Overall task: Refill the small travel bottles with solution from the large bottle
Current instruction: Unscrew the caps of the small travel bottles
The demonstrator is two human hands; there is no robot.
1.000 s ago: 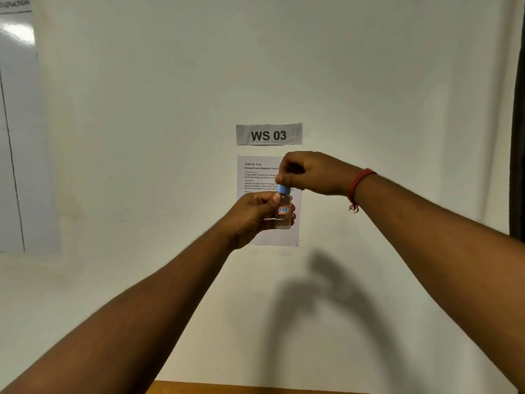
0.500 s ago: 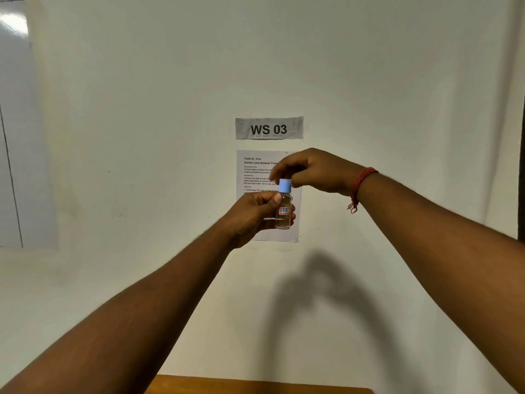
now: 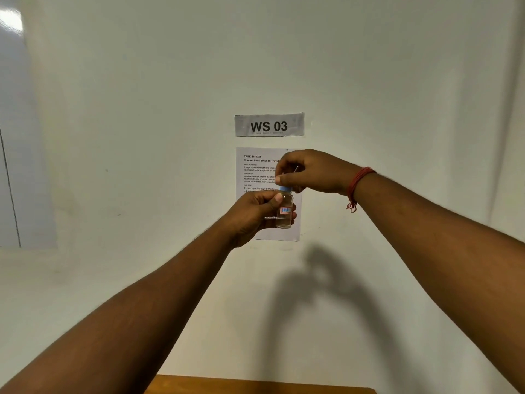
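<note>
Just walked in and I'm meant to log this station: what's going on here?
A person holds a small clear travel bottle up in front of the wall, the left hand wrapped round its body. The right hand comes from above and pinches the blue cap, which sits on the bottle's neck. Whether it is being tightened or loosened cannot be told. A little clear liquid shows at the bottom. Behind are a WS 03 sign and a task sheet.

1. The left hand point(image 3: 255, 211) grips a small clear travel bottle point(image 3: 285, 210) upright before a white wall point(image 3: 142, 137).
2. The right hand point(image 3: 309, 172) pinches its light blue cap point(image 3: 285, 189).
3. A "WS 03" paper label point(image 3: 269, 125) hangs above a printed sheet point(image 3: 255, 172).
</note>
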